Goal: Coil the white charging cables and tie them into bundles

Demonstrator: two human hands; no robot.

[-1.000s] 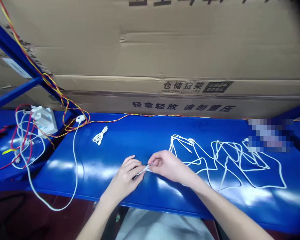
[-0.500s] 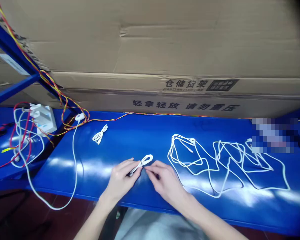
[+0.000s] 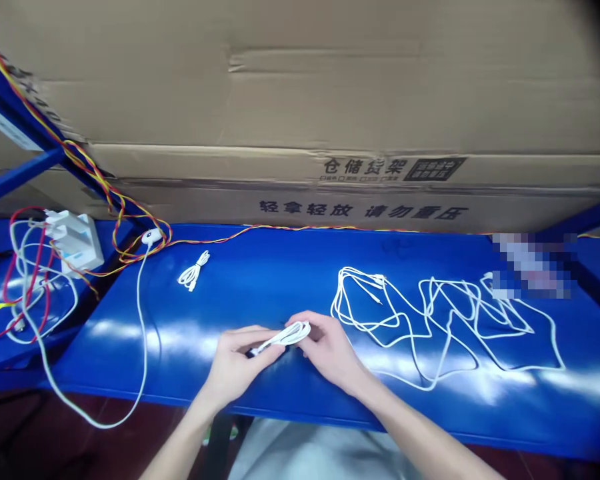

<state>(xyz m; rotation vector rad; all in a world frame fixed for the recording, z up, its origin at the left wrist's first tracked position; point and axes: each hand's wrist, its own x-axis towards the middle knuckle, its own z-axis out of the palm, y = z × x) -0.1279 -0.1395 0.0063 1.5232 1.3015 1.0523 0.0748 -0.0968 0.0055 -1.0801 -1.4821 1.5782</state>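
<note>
Thumb (image 3: 273, 357) and fingers (image 3: 257, 336) of the left hand (image 3: 236, 363) close on the narrower end of a coiled white cable (image 3: 294, 333), held over the front part of the blue shelf (image 3: 260, 283), ahead of the person's body. The right hand (image 3: 327, 348) is half closed about the opposite end, its fingers passing behind the loops; whether it pinches them or merely supports them cannot be told. This two-ended hold presumably gathers the turns into one flat bundle and steadies it. The cable's long axis runs obliquely: the rounded loop end points right and slightly away from the person, the narrow end left and toward the body, partly hidden by the left hand.

Beyond the hands, to the left, a smaller white bundle (image 3: 194, 271) lies on the shelf with a similar slant, probably set aside there to be out of the working area. To the right, loose white cables (image 3: 449, 330) sprawl in overlapping loops, perhaps spread so that single strands can be picked out. Farther left, a white cord (image 3: 143, 303) droops over the front edge. Twisted red-and-yellow wires (image 3: 220, 239) follow the foot of the cardboard boxes (image 3: 300, 100) at the back.
</note>
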